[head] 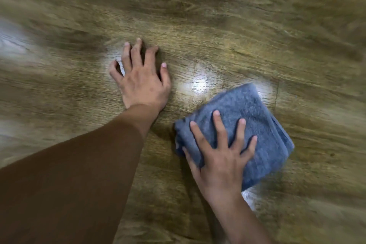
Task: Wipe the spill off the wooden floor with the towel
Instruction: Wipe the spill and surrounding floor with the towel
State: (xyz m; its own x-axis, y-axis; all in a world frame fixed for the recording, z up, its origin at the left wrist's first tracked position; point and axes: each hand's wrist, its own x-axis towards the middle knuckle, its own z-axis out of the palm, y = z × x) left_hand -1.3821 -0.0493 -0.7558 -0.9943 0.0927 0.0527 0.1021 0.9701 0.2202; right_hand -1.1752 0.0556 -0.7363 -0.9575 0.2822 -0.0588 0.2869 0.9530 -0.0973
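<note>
Across the whole view runs the wooden floor point(217, 25), brown planks with a strong grain, blurred toward the edges and carrying pale glossy patches where light reflects, the brightest just beyond the towel's far corner; whether that sheen is wet I cannot tell. Next in size, the towel point(263, 125) lies flat on the floor at right of centre: a grey-blue terry cloth folded into a thick, roughly square pad, its layered edges showing along the right side, one corner pointing away from the person. On its near half presses the right hand point(221, 156), palm down, fingers straight and spread wide across the nap, so the grip is open and flat, not curled round the cloth. Left of the towel and apart from it, the left hand point(142, 83) rests on bare floor, fingers splayed and slightly arched, holding nothing, its brown sleeve point(69, 174) reaching to the wrist.
</note>
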